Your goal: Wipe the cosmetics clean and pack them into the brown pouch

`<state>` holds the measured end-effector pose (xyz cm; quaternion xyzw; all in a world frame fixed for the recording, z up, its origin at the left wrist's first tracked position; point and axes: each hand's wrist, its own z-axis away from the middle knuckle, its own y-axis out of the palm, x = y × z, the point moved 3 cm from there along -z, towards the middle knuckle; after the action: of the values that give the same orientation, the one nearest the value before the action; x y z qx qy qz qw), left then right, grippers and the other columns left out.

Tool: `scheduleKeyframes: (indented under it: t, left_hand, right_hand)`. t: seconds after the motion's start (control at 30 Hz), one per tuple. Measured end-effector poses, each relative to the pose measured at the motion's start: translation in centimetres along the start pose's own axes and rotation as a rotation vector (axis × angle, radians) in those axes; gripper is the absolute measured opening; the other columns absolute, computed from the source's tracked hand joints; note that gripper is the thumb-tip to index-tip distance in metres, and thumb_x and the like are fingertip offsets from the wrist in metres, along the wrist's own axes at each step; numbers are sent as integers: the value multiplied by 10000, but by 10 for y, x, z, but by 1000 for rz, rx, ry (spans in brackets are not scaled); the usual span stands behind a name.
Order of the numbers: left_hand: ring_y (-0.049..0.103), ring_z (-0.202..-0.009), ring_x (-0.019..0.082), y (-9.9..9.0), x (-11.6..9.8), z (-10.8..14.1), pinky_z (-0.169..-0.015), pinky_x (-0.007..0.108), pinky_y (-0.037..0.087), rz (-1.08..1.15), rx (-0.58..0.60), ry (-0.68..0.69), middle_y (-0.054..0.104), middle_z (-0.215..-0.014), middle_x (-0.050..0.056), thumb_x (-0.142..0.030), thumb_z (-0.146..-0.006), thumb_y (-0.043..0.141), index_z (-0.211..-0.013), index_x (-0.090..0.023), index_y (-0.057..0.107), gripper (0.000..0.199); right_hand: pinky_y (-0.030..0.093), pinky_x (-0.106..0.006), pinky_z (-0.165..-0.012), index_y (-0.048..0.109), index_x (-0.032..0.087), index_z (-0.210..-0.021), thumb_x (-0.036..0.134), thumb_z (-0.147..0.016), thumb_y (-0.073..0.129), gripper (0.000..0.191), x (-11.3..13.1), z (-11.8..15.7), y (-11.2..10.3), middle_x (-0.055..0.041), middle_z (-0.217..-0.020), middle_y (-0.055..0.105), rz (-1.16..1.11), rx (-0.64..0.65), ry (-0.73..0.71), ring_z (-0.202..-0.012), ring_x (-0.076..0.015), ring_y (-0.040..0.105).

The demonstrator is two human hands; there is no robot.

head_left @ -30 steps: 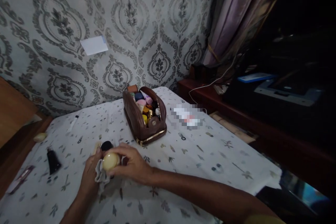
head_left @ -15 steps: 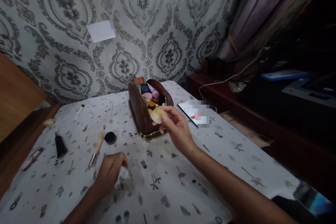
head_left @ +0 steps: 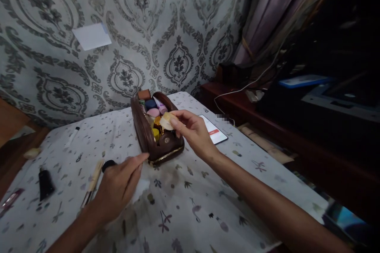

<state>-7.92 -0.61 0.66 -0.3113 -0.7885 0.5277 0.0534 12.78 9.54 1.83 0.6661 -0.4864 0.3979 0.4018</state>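
My right hand (head_left: 191, 132) pinches a small round pale yellow-and-white item (head_left: 167, 121), perhaps a jar, over the mouth of a brown makeup bag (head_left: 142, 130). The bag stands unzipped, packed with several cosmetics, among them a purple-and-white tube (head_left: 160, 105), a pink round item (head_left: 153, 113) and a yellow-capped container (head_left: 156, 134). My left hand (head_left: 120, 184) has its index finger stretched to the bag's front left corner. Its other fingers are curled over a crumpled white cloth or tissue (head_left: 141, 190), partly hidden beneath them.
Left on the patterned tablecloth lie a makeup brush (head_left: 95, 178), a black round lid or jar (head_left: 108, 165), a black tube (head_left: 45, 185) and a white tube (head_left: 71, 137). A phone (head_left: 218, 134) lies right of the bag. A white cable (head_left: 237, 90) crosses the dark red ledge.
My left hand has moved forward to the bag's corner, its index finger now extended. My right hand still holds the pale item over the bag. The view has shifted to the right.
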Motion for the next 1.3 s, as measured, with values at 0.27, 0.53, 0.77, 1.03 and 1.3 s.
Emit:
scheduleKeyframes:
  t: [0.27,0.53,0.77,1.03,1.3]
  left_hand:
    - [711,-640,238,-2,-11,-73,-531,280,449,-669,461,-183,731,-856,68,-103,-908,356,-1477,-254,400,590]
    - [700,-635,190,4,8,-55,-511,247,400,-527,300,-171,762,-1027,47,-213,-962,312,-1383,-252,447,444]
    - [702,-672,168,12,16,-51,-541,229,441,-413,109,-91,758,-1067,47,-222,-951,305,-1371,-225,495,461]
    - [524,-409,96,0,21,-31,-437,190,334,-277,-14,-83,696,-699,-23,-286,-1007,334,-1438,-208,448,453]
    - [678,-618,172,-28,78,28,-565,242,466,-346,53,-565,734,-864,19,-594,-905,424,-975,-249,690,442]
  right_hand:
    - [477,-257,-648,708,173,-965,503,-730,772,411,-2,-13,6,-19,-836,681,7,37,-21,-734,-135,591]
    - [458,-241,-566,706,166,-967,491,-749,759,395,-12,-14,-1,-9,-786,663,-37,-19,20,-644,-111,546]
    - [464,-236,-544,713,183,-947,483,-744,762,366,-16,-12,-3,-9,-774,677,-46,-22,43,-625,-113,555]
    - [442,-224,-528,721,167,-970,456,-764,755,356,-7,-7,-4,-32,-822,701,-30,-55,20,-659,-117,575]
    - [440,-219,-484,708,175,-960,458,-737,760,364,-13,-9,-4,-16,-763,682,-74,-52,53,-595,-108,539]
